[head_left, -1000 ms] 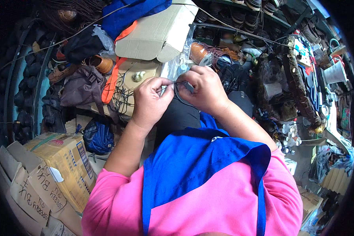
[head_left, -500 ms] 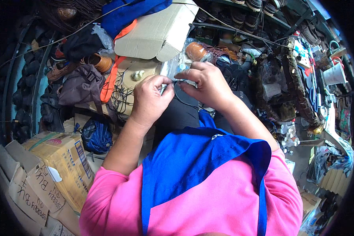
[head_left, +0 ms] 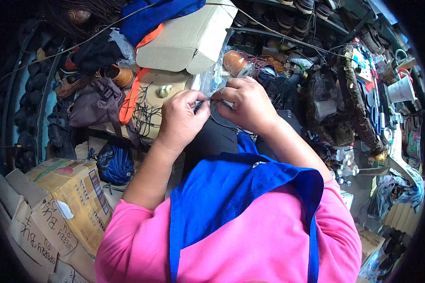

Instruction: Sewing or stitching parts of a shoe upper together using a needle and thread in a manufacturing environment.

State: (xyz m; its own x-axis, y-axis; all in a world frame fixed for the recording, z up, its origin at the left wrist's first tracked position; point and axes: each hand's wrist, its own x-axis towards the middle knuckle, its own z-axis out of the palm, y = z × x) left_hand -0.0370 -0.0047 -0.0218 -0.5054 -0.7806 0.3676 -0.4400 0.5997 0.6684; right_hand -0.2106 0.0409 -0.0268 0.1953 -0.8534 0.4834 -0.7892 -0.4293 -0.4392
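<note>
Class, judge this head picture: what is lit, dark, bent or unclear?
In the head view: corners fall to black; the left rack bows, shadowed; the cardboard flap catches light; the thin cord by the left hand and right hand is hard to trace against dark trousers.

A: Cord (head_left: 225, 124): how much shows?
B: Little. Pinched part hidden in the grip of left hand (head_left: 182, 113) and right hand (head_left: 248, 103). Ends untraceable. Loop nearly lost against dark trousers (head_left: 211, 139).
A: Trousers whole?
B: No, partly under apron (head_left: 217, 184).
A: Cut by edges?
B: Shirt (head_left: 250, 236) at bottom; blue cloth (head_left: 144, 20) and shoes (head_left: 305, 5) at top.
A: Blue bag (head_left: 114, 165)?
B: Contents hidden.
A: Left rack (head_left: 47, 104)?
B: Dim; dark shapes (head_left: 33, 82) there too murky to tell apart.
A: Bottles (head_left: 347, 165), right?
B: Too small; contents unclear.
</note>
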